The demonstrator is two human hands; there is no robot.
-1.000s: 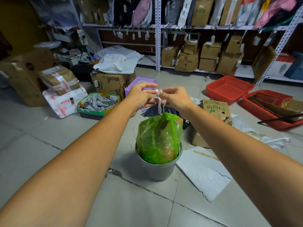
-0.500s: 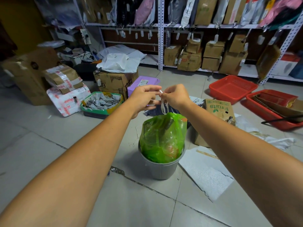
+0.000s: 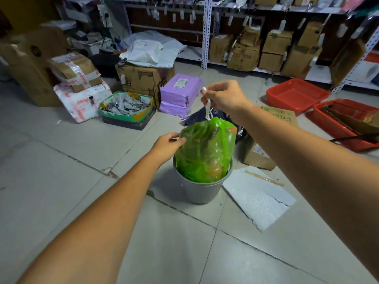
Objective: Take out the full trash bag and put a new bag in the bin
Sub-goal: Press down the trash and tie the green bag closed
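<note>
Head view. The full green trash bag (image 3: 205,148) sits in the grey bin (image 3: 202,191), which stands on the tiled floor (image 3: 82,181) in the centre of the scene. The bag's lower part is inside the rim and its gathered top rises clear above it.

Your right hand (image 3: 223,97) is above the bag. Its fingers and thumb are pinched together on the white drawstring (image 3: 208,107), which runs down, taut, to the puckered neck.

Your left hand (image 3: 166,146) is lower, at the bag's upper left shoulder, with bent fingertips touching the film. You cannot tell from here whether they pinch the plastic or only rest against it.

Step in hand, as judged: the neck is closed and the bag is ready to be lifted out. No new bag is in sight yet.

Orientation: the bag's long axis is close to vertical, with the neck pointing up toward your right hand and tilted slightly away from you.

The next move calls for a straight upward pull along that axis. The left hand should either steady the bin's rim or support the bag's side so that the bin does not rise with it.

A white foam sheet (image 3: 256,201) lies just beside the bin on its right, and a cardboard box (image 3: 258,156) stands near behind that. Swing the bag clear toward the open floor on the left.
</note>
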